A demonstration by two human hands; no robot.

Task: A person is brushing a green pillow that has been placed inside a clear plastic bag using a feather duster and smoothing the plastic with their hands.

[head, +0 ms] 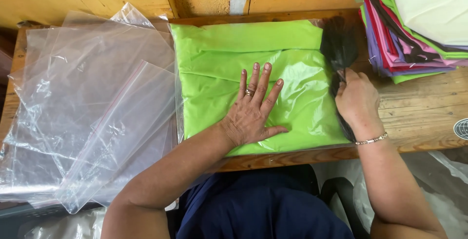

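- Presently, the left hand [251, 109] lies flat, palm down, fingers spread wide, pressing on the bagged lime-green garment [253, 83]; it grips nothing. A ring shows on one finger.
- Right hand [357, 100] is curled closed at the bag's right edge, pinching the plastic there, just beside a dark black piece [339, 49] that sits inside that edge. A bracelet [371, 140] circles the wrist.
- Green garment is folded and enclosed in a clear plastic bag, lying on the wooden table [419, 107] directly before the person, its near edge at the table's front.
- Loose stack of empty clear zip bags [87, 112] lies to the left, touching the filled bag's left side.
- Pile of folded garments [414, 29] in mixed colours sits at the table's far right corner, apart from the right hand.
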